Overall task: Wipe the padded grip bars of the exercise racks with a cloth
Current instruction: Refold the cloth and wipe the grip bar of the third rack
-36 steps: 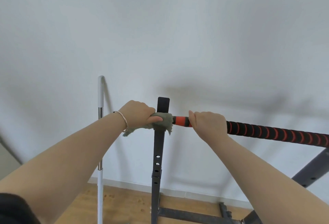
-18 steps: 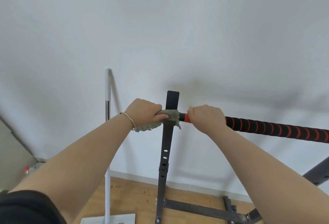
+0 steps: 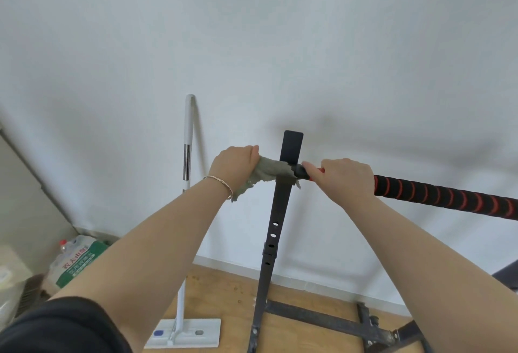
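Observation:
A black padded grip bar with red spiral stripes [image 3: 448, 197] runs from the dark upright post [image 3: 280, 212] off to the right edge. My right hand [image 3: 343, 177] grips the bar's left end just beside the post. My left hand [image 3: 234, 166] holds a grey-green cloth [image 3: 267, 174] on the left side of the post. The cloth stretches across the post's front to the bar's end cap, and a loose tail hangs below my left wrist.
A white flat mop [image 3: 187, 156] leans against the wall left of the post, its head [image 3: 183, 333] on the wooden floor. A large water jug with a green label [image 3: 77, 261] stands in the left corner. The rack's base struts [image 3: 330, 319] cross the floor below.
My view has tipped downward and the post now sits further right. My left hand has drawn away from the post, pulling the cloth out to the left. My right hand still holds the bar's end.

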